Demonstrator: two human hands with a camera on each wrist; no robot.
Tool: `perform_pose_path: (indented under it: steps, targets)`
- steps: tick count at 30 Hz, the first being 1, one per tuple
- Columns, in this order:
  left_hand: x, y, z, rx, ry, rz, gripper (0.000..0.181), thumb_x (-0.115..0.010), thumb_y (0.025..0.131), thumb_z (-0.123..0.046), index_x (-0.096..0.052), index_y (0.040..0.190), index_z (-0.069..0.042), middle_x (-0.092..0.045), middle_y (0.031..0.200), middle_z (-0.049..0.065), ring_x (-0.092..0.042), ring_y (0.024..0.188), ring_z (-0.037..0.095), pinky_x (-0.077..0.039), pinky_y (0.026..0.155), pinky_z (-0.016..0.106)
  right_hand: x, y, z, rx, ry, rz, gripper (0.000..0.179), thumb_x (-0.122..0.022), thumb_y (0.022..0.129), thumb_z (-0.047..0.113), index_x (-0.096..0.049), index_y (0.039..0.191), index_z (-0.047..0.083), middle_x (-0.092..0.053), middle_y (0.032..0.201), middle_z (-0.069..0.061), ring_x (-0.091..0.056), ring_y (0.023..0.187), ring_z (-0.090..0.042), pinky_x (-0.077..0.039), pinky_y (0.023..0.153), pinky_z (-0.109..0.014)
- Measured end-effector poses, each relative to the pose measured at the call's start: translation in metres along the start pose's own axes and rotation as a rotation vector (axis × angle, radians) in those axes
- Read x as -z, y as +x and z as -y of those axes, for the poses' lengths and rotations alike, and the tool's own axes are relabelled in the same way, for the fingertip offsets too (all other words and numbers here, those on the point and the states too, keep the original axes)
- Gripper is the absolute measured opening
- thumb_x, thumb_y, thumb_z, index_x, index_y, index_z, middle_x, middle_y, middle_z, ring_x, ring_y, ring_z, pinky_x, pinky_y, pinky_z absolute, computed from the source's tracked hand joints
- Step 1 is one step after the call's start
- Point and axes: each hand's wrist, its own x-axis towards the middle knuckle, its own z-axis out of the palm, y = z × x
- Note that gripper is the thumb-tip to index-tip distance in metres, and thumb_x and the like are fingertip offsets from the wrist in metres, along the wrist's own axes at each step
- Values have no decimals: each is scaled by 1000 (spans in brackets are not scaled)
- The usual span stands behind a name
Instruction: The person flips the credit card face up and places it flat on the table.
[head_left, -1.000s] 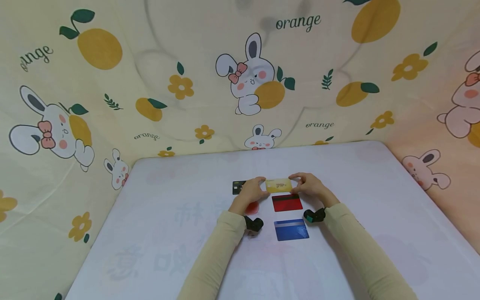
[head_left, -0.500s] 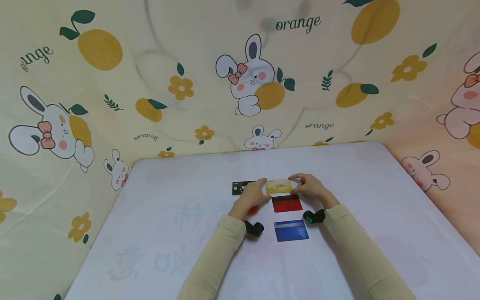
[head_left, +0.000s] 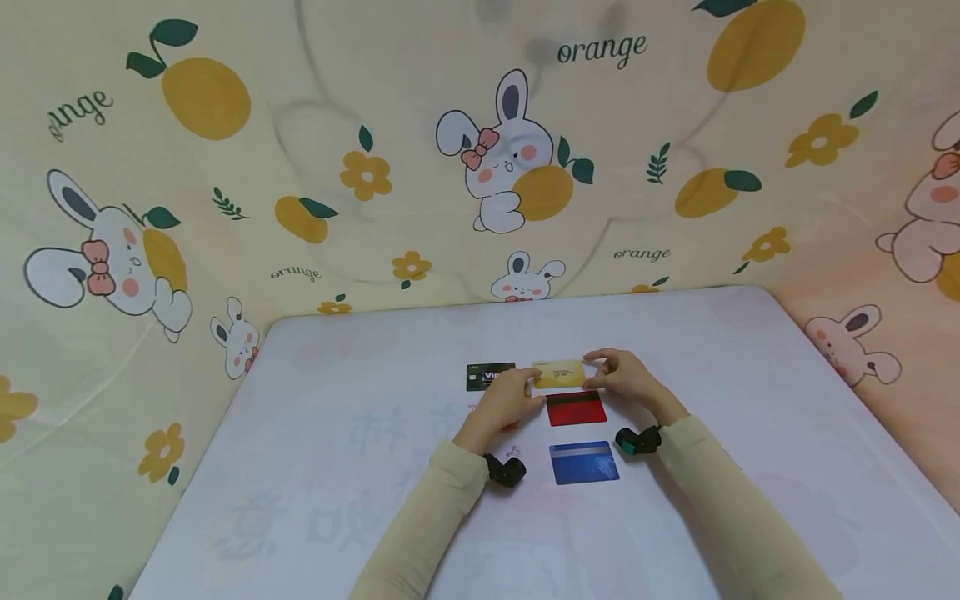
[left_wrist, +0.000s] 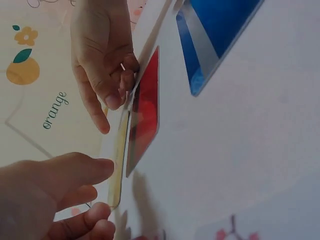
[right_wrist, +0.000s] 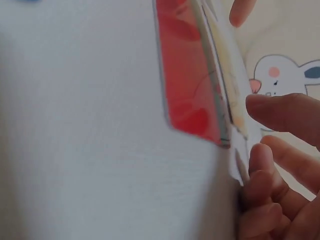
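- Blue bank card (head_left: 585, 463) lies nearest on the white surface (head_left: 337, 467); red bank card (head_left: 577, 409) lies beyond it.
- Left hand (head_left: 507, 400) has slid slightly nearer the person, baring more of the black bank card (head_left: 482, 377); its fingers are parted.
- Right hand (head_left: 628, 379): thumb and forefinger spread wide at the gold bank card's right edge.
- Gold bank card (head_left: 558, 375): just beyond the red one, between both hands, apparently unmoved.

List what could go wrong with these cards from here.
The yellow card lies close beyond the red card, so a slip could make them overlap.

In the head view, the left hand hides part of the black card and might knock it if it pulls back.
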Motion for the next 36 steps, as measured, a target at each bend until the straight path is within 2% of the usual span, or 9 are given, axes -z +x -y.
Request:
perform_pose_path:
  steps: [3, 11, 19, 24, 30, 36]
  targets:
    - [0, -2, -1, -2, 2, 3, 48, -70, 87, -27, -60, 131, -12, -48, 70, -5, -45, 72, 8, -33, 62, 19, 2, -4, 2, 21, -4, 14, 58, -74, 82, 19, -53, 132, -1, -54, 74, -2, -49, 73, -17, -41, 65, -24]
    - [3, -8, -7, 18, -32, 36, 49, -71, 86, -36, -61, 131, -19, -50, 73, -3, -45, 67, 7, -32, 56, 17, 7, -16, 3, 37, -11, 41, 58, -74, 84, 22, -53, 132, -2, -54, 78, -4, -48, 72, -15, -41, 62, -21]
    - [1, -13, -8, -14, -15, 39, 50, -73, 85, -36, -61, 131, -19, -49, 75, -3, -44, 68, 7, -31, 57, 16, 7, -26, 2, 58, -17, 75, 58, -75, 82, 21, -55, 130, -3, -56, 75, -4, -50, 74, -17, -44, 64, -22]
    - [-1, -16, -9, -37, -11, 19, 51, -74, 83, -37, -62, 129, -18, -46, 73, -4, -41, 67, 7, -30, 57, 18, 6, -33, 0, 87, -53, 95, 56, -76, 81, 21, -57, 127, -4, -55, 72, -2, -48, 73, -15, -40, 65, -23]
    - [-2, -19, -12, -8, -2, 31, 55, -76, 80, -40, -62, 129, -19, -46, 73, -4, -43, 68, 8, -31, 58, 19, 5, -38, 1, 96, -106, 103, 53, -77, 81, 20, -58, 125, -3, -53, 73, -2, -48, 74, -17, -39, 68, -27]
    - [-6, -21, -14, 34, -13, 59, 59, -79, 77, -39, -60, 131, -22, -50, 78, -1, -47, 73, 11, -35, 60, 21, 3, -42, 2, 73, -114, 106, 56, -78, 78, 17, -57, 127, -2, -53, 73, -4, -49, 75, -17, -40, 68, -27]
